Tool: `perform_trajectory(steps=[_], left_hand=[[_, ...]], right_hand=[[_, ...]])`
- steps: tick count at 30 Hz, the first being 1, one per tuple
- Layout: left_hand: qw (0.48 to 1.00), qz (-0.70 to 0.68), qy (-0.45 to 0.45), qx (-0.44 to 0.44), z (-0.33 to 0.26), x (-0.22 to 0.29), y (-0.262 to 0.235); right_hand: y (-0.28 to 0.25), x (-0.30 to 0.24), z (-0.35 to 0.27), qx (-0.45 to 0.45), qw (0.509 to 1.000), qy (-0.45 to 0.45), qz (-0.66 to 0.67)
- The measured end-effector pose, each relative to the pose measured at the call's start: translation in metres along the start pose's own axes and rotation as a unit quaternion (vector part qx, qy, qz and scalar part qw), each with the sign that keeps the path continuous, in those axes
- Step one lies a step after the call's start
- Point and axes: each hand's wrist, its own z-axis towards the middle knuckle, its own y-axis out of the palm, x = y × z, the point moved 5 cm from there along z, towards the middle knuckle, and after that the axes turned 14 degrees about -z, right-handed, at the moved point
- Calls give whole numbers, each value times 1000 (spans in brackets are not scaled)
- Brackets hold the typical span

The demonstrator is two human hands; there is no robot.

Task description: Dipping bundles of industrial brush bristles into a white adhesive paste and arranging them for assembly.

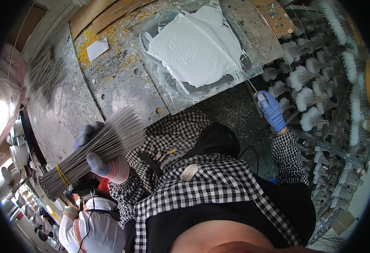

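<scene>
In my left hand (109,167) is a thick bundle of thin twisted-wire brushes (77,162), tilted up to the right. A yellow band (62,175) ties its lower end, and fine pale bristles fan out at the upper end. My gloved fingers wrap round its middle. My right hand (272,111), in a blue-grey glove, is closed on the end of a thin rod (249,80). That rod reaches up-left over a sheet of thick white paste (193,50), and its far part is coated white. Dimples cover the middle of the paste.
On the left of the metal worktable (126,90) lies a pile of wire brushes (46,78). A white paper (97,49) lies among yellow stains. Racks of white-tipped brushes (311,97) stand at right. Behind me on the left, a person in white (94,230) is partly visible.
</scene>
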Motion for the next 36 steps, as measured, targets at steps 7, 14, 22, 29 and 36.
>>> perform_trajectory(steps=[7, 14, 22, 29, 36], left_hand=[[993, 75, 14, -91, -2, -21, 21], [991, 57, 18, -119, -1, -22, 33], [989, 60, 18, -133, -3, -19, 34], [987, 67, 19, -146, -3, -22, 33], [985, 83, 47, -141, -5, -20, 34]], right_hand=[[-7, -27, -3, 152, 973, -129, -116], [-19, 9, 18, 233, 950, -176, -108], [7, 4, 11, 55, 960, -67, -268], [26, -9, -15, 82, 960, -167, -210], [46, -16, -35, 107, 975, -191, -41]])
